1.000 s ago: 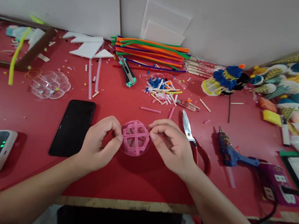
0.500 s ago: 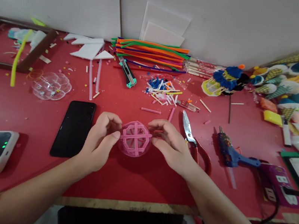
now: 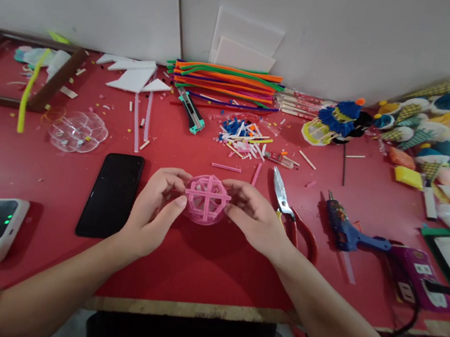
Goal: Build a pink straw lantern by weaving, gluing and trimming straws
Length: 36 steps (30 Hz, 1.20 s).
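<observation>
Above a red tabletop (image 3: 199, 278), near its front edge, our left hand (image 3: 154, 206) and right hand (image 3: 257, 219) grip opposite sides of a pink spoked wheel (image 3: 209, 195), thumbs and fingers closed at its rim. A black phone (image 3: 112, 196) lies beside the left hand; right of the other sit red-handled shears (image 3: 285, 205) and, farther out, a blue glue gun (image 3: 345, 230). Past the wheel, we see two short pink sticks (image 3: 226, 167), a heap of cut bits (image 3: 242, 137), a box cutter (image 3: 191, 111) and, near the wall (image 3: 336, 32), orange and green rods (image 3: 226, 80).
</observation>
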Each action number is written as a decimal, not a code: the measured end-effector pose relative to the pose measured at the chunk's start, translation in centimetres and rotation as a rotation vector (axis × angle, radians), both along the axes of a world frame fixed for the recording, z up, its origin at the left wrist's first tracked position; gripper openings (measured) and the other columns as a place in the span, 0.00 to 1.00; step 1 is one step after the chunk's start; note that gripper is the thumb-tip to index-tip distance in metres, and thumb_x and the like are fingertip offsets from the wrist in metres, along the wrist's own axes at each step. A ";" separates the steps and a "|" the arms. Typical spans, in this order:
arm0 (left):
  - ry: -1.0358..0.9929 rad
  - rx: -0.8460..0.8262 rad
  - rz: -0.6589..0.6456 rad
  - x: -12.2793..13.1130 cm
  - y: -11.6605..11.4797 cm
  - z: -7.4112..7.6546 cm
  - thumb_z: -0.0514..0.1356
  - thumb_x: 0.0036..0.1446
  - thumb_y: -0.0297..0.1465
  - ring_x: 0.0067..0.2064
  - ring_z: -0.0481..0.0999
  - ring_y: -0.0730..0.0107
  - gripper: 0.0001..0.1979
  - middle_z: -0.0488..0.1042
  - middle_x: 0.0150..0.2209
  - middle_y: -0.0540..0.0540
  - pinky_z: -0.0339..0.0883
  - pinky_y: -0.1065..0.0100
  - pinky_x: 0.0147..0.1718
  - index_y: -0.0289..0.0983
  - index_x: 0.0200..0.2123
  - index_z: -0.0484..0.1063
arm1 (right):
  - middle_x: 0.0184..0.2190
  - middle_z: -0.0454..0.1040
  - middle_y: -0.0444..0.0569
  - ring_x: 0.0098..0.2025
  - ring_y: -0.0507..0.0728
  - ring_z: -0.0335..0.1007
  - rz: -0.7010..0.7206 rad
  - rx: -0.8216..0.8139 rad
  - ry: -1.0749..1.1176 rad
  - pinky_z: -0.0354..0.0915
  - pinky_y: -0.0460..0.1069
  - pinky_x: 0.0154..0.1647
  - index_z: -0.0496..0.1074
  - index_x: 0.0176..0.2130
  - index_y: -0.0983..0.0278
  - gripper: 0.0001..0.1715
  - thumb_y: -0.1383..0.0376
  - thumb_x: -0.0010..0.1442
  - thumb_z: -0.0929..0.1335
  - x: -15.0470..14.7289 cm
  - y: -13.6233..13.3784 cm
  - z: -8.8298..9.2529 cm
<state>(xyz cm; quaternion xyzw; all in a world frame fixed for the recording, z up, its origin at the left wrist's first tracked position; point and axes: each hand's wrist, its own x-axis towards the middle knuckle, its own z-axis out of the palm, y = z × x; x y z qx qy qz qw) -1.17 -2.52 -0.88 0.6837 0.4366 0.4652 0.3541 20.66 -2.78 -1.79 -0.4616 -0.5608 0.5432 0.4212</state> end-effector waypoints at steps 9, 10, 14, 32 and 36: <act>0.003 0.045 -0.038 -0.4 -0.3 0.7 0.56 0.62 0.24 0.49 0.76 0.64 0.05 0.71 0.48 0.44 0.74 0.64 0.43 0.41 0.36 0.70 | 0.44 0.80 0.49 0.44 0.54 0.78 -0.101 0.205 0.019 0.76 0.50 0.44 0.69 0.53 0.58 0.17 0.68 0.64 0.69 -0.3 -0.7 0.9; -0.022 0.041 -0.039 -0.4 -0.3 0.6 0.57 0.62 0.24 0.50 0.76 0.64 0.06 0.71 0.48 0.44 0.74 0.64 0.43 0.41 0.37 0.70 | 0.44 0.80 0.49 0.43 0.54 0.78 -0.123 0.231 0.008 0.76 0.49 0.43 0.69 0.52 0.58 0.17 0.68 0.64 0.69 -0.3 -0.8 0.9; -0.099 0.031 -0.048 -0.4 -0.2 0.3 0.57 0.61 0.25 0.51 0.75 0.62 0.07 0.71 0.50 0.42 0.74 0.60 0.46 0.41 0.40 0.71 | 0.42 0.78 0.48 0.41 0.52 0.77 -0.179 0.327 -0.019 0.76 0.48 0.42 0.70 0.52 0.58 0.17 0.69 0.63 0.69 -0.3 -1.1 0.8; -0.163 -0.145 0.005 0.2 -0.1 1.3 0.65 0.61 0.35 0.51 0.76 0.61 0.06 0.72 0.46 0.43 0.74 0.62 0.49 0.40 0.33 0.77 | 0.42 0.76 0.48 0.42 0.55 0.77 -0.141 0.604 -0.231 0.75 0.51 0.45 0.68 0.58 0.55 0.27 0.74 0.63 0.67 0.3 -1.2 0.0; -0.153 -0.137 0.017 0.2 -0.1 1.3 0.65 0.61 0.35 0.51 0.76 0.61 0.06 0.72 0.46 0.43 0.75 0.62 0.49 0.40 0.33 0.77 | 0.44 0.76 0.48 0.43 0.55 0.77 -0.135 0.603 -0.240 0.75 0.51 0.46 0.67 0.59 0.54 0.28 0.74 0.63 0.68 0.4 -1.2 0.0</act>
